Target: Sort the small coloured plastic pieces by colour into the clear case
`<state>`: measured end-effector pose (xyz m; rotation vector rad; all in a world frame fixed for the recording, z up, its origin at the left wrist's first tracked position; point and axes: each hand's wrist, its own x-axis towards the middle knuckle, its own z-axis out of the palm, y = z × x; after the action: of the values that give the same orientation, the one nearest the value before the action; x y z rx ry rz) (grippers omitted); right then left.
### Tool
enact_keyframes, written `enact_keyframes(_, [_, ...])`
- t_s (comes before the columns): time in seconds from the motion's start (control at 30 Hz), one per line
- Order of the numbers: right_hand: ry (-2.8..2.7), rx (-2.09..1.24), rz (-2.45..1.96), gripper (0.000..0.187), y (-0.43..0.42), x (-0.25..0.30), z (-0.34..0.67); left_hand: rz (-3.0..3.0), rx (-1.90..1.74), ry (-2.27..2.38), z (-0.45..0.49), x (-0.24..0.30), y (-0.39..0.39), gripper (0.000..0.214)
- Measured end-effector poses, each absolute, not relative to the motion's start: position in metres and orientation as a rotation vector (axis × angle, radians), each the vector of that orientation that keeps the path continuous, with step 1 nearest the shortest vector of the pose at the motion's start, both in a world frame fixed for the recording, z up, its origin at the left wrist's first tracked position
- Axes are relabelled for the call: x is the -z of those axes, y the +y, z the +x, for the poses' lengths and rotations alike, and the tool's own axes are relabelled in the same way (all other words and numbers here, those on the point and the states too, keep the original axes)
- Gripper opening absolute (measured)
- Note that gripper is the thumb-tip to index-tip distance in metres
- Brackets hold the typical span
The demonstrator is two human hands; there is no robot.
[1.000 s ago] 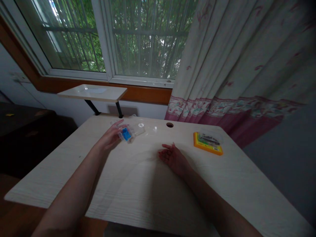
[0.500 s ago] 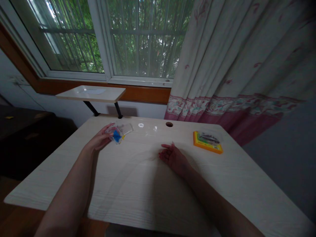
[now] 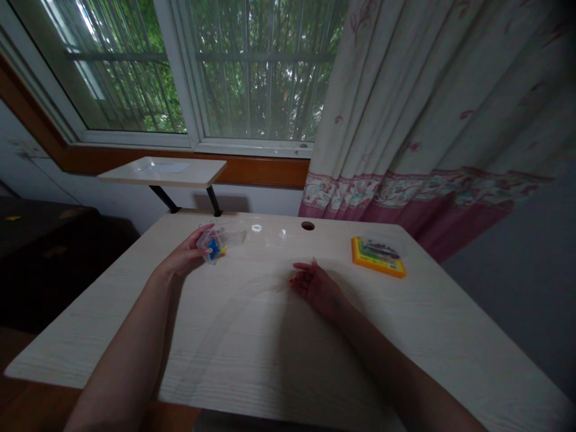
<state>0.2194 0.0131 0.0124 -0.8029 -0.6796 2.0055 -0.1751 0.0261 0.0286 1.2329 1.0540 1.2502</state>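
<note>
My left hand [image 3: 186, 253] grips a small clear plastic box [image 3: 206, 241] near the back left of the desk. Inside the box are blue pieces [image 3: 213, 248], too small to name. A yellow bit [image 3: 223, 251] shows at its right side, and I cannot tell whether it lies inside. Clear plastic [image 3: 236, 237], perhaps a lid, extends to the right of the box. Resting on the desk near the middle, my right hand [image 3: 315, 288] is palm up with loosely curled fingers spread apart and nothing in them.
A yellow-orange pack [image 3: 378, 258] with a clear cover and dark items lies at the right of the pale desk [image 3: 234, 348]. A raised shelf [image 3: 166, 173] stands at the back left. Behind are a window and a curtain [image 3: 387, 150]. A round hole [image 3: 308, 225] pierces the desk's back.
The clear box in my left hand has tilted, and its blue contents have shifted and spread. My right hand stays in place.
</note>
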Motion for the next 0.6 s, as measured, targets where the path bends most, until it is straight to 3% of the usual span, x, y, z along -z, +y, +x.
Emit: enact_keyframes(0.6, [-0.69,-2.004,-0.815,0.04,0.013,-0.013,0.219,1.403,-1.199,1.069,-0.157,-0.035,0.025,0.081])
